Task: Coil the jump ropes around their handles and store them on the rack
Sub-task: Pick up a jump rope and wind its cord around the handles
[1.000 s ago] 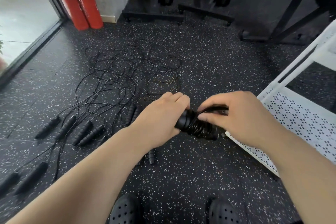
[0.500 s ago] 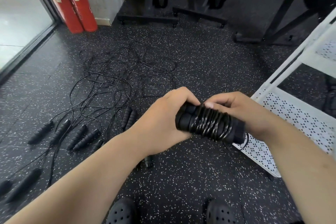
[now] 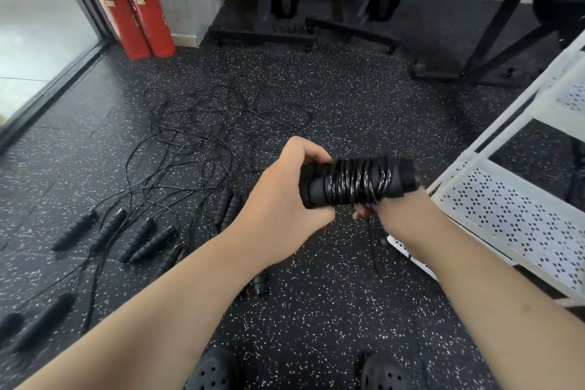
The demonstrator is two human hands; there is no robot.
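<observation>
Jump ropes [image 3: 202, 136] not yet wound lie tangled on the floor [image 3: 316, 310] at the left and centre, their black handles [image 3: 142, 237] fanned out nearer the person and well apart from both hands. Next across, the left hand [image 3: 285, 196] has fingers and thumb wrapped firmly round the left end of the coiled bundle [image 3: 357, 182], which is two handles side by side with glossy cord wound in close turns about their middle. It is held in the air in front of the body. The bundle's long axis runs nearly level from left to right, its free right end pointing toward the rack [image 3: 512, 218]. The right hand [image 3: 399, 215] sits under and behind that right end. Its fingers are mostly hidden by the bundle and only a fingertip shows below the coil, so I cannot tell whether it is clasping the handles, pinching the last of the cord or merely propping them. A thin tail of cord [image 3: 374, 247] seems to hang beneath it, which suggests the final tuck is not finished. The white perforated lower shelf of the rack lies just beside the right wrist and slightly lower. The right hand is the nearer one, so storing the bundle would likely mean carrying it rightward along its own axis and down onto the shelf. The risk is that the turns loosen if the tail is left free.
</observation>
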